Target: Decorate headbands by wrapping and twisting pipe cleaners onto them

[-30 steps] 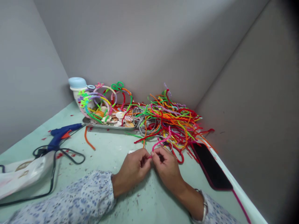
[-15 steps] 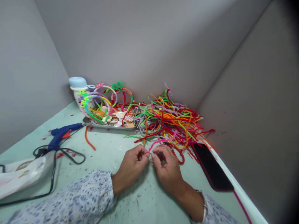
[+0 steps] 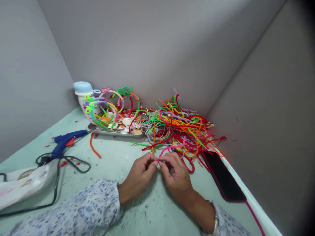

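My left hand (image 3: 139,175) and my right hand (image 3: 176,177) meet fingertip to fingertip over the pale green table (image 3: 118,157). Both pinch the near end of a pink pipe cleaner (image 3: 169,149), which runs up and right from my fingers into a big tangled heap of coloured pipe cleaners (image 3: 182,127). Grey wire rings (image 3: 157,132) lie in that heap just beyond my hands. Both sleeves are light with a blue speckled print, and a bangle sits on my right wrist.
A metal tray (image 3: 114,132) of shells and wrapped hoops stands at the back, a white jar with a blue lid (image 3: 82,91) behind it. A blue glue gun (image 3: 65,141) with its black cord lies left, a phone (image 3: 222,175) right. Grey walls enclose the table.
My two hands have lifted slightly and shifted a little away from me, still pinching the pink pipe cleaner's end; its free length has bent upward a bit.
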`<act>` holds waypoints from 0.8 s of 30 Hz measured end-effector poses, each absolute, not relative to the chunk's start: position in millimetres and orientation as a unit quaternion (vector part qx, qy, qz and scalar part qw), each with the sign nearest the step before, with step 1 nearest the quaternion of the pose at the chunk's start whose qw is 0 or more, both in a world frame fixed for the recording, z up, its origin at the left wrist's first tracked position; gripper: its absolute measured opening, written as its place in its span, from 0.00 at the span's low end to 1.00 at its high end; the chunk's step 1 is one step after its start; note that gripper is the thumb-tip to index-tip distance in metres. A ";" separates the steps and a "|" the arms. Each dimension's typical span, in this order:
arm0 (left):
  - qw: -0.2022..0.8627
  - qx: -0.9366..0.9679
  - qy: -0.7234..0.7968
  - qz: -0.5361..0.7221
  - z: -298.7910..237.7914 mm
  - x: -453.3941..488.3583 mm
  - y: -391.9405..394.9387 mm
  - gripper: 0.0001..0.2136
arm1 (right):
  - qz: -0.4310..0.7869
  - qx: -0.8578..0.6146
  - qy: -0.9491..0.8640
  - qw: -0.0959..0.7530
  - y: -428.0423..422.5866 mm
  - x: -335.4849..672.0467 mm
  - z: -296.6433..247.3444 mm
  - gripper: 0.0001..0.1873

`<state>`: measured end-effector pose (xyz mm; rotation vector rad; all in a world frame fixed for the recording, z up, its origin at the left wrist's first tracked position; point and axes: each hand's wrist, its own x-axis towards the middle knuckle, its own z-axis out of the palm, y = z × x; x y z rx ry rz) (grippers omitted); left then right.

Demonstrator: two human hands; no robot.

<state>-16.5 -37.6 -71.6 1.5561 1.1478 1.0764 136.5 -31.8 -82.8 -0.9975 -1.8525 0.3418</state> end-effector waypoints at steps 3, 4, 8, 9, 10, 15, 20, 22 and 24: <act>0.442 0.632 0.463 0.437 -71.9 -16.8 -37.6 0.09 | 0.133 -0.409 -0.762 0.484 -31.3 137.0 -83.5 0.09; 0.438 0.631 0.465 0.440 -72.3 -16.8 -37.5 0.09 | 0.130 -0.409 -0.763 0.484 -31.1 137.2 -83.7 0.09; 0.428 0.630 0.474 0.442 -74.1 -16.7 -37.3 0.10 | 0.121 -0.408 -0.765 0.484 -30.3 138.0 -85.1 0.09; 0.426 0.631 0.475 0.441 -74.4 -16.7 -37.3 0.10 | 0.120 -0.408 -0.765 0.485 -30.1 138.0 -85.6 0.09; 0.425 0.632 0.476 0.440 -74.6 -16.7 -37.3 0.10 | 0.120 -0.408 -0.764 0.485 -29.9 138.0 -86.1 0.09; 0.414 0.639 0.475 0.441 -73.2 -16.6 -37.9 0.10 | 0.128 -0.410 -0.761 0.486 -29.1 137.9 -86.9 0.09; 0.400 0.648 0.476 0.441 -72.8 -16.4 -38.3 0.10 | 0.121 -0.411 -0.761 0.486 -29.0 137.9 -86.0 0.09; 0.392 0.652 0.478 0.439 -73.8 -16.4 -37.8 0.10 | 0.121 -0.412 -0.762 0.485 -29.2 137.9 -86.1 0.09; 0.385 0.657 0.478 0.438 -74.9 -16.4 -37.0 0.09 | 0.125 -0.414 -0.762 0.482 -29.4 138.1 -86.5 0.09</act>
